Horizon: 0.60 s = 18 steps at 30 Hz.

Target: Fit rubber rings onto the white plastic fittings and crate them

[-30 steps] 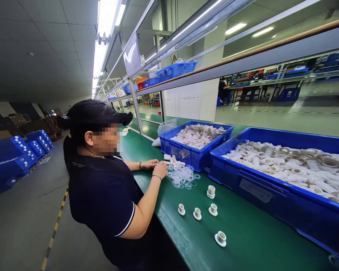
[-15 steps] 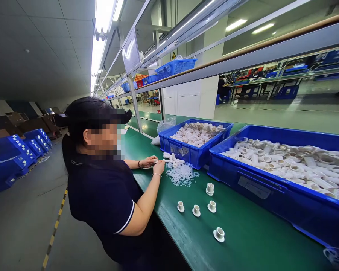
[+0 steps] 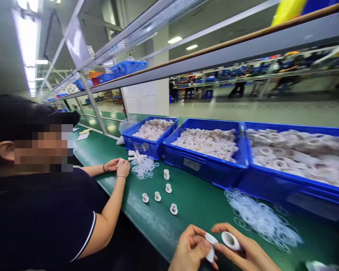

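Observation:
At the lower right, my left hand pinches a white ribbed plastic piece between thumb and fingers. A white tubular plastic fitting, its round opening facing up, sits in my right hand. A fingertip of that hand meets the ribbed piece, though some blur hides the exact contact. Beyond my hands lies a loose pile of thin translucent rings. Several white flanged fittings, one of them nearest me, stand on the green table to the left.
Blue bins full of white fittings line the table's back. A co-worker at left handles a white piece beside another ring pile. A shelf rail runs overhead, carrying a blue basket.
The view has swung right, so the co-worker and bins appear farther left. Both my hands, holding white pieces, and the nearer ring pile have come into view.

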Each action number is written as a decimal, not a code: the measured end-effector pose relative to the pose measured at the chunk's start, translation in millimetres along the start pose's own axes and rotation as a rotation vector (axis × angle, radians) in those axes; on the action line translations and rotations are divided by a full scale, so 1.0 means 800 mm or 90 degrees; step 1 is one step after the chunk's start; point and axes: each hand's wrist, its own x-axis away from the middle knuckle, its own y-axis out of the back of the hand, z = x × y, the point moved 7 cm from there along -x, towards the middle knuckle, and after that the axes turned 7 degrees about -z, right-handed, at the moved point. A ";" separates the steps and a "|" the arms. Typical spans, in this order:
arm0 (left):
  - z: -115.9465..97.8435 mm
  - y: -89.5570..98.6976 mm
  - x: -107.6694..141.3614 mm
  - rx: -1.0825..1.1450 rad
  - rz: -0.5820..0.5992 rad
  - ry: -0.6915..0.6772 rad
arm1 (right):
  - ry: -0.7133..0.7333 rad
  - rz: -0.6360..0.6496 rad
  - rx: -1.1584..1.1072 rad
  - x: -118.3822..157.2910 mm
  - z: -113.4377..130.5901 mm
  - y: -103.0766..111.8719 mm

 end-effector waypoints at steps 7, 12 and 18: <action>-0.001 -0.019 0.011 0.112 0.079 0.123 | -0.019 0.185 -0.371 0.014 0.044 -0.020; -0.001 -0.044 0.021 0.149 0.235 0.158 | -0.012 0.161 -0.337 0.016 0.021 -0.019; -0.101 -0.066 -0.009 -0.397 0.210 -0.064 | -0.075 -0.032 -0.205 0.010 -0.017 0.024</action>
